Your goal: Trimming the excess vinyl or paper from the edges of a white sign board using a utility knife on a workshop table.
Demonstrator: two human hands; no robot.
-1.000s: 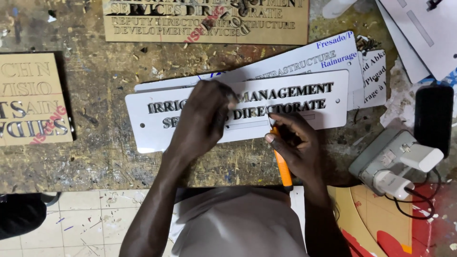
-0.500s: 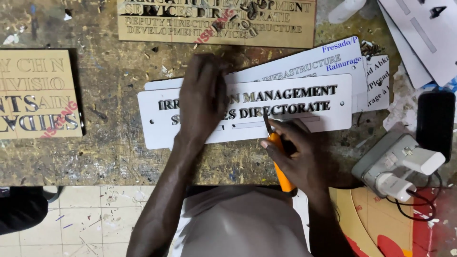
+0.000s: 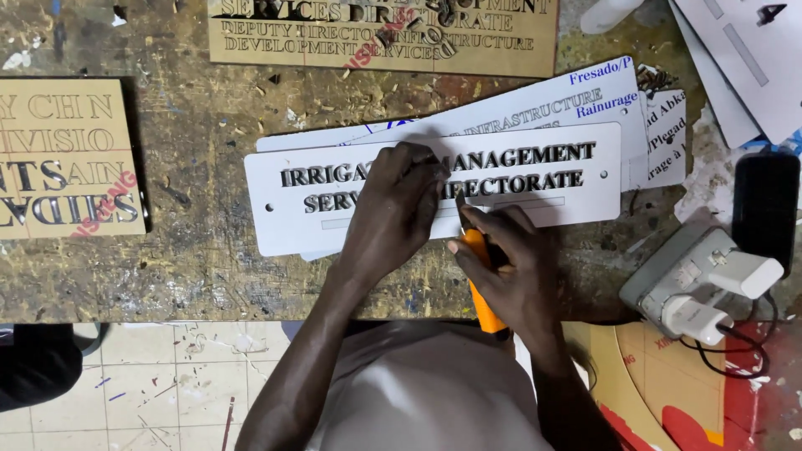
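Observation:
A white sign plate (image 3: 535, 179) with black lettering lies across the worn workbench (image 3: 200, 267). My left hand (image 3: 393, 209) presses flat on its middle, fingers spread over the letters. My right hand (image 3: 514, 271) grips an orange utility knife (image 3: 478, 280), whose blade tip points up at the plate's lower edge just right of my left hand. More white printed sheets (image 3: 601, 92) lie stacked under and behind the plate.
A tan engraved board (image 3: 384, 33) lies at the far edge, another tan board (image 3: 67, 159) at the left. A power strip with white chargers (image 3: 702, 284) and a dark phone (image 3: 764, 209) sit at the right. White sheets (image 3: 743, 58) fill the top right corner.
My left hand has slid a little to the right and down along the plate. The right hand with the knife has risen closer to the plate's lower edge.

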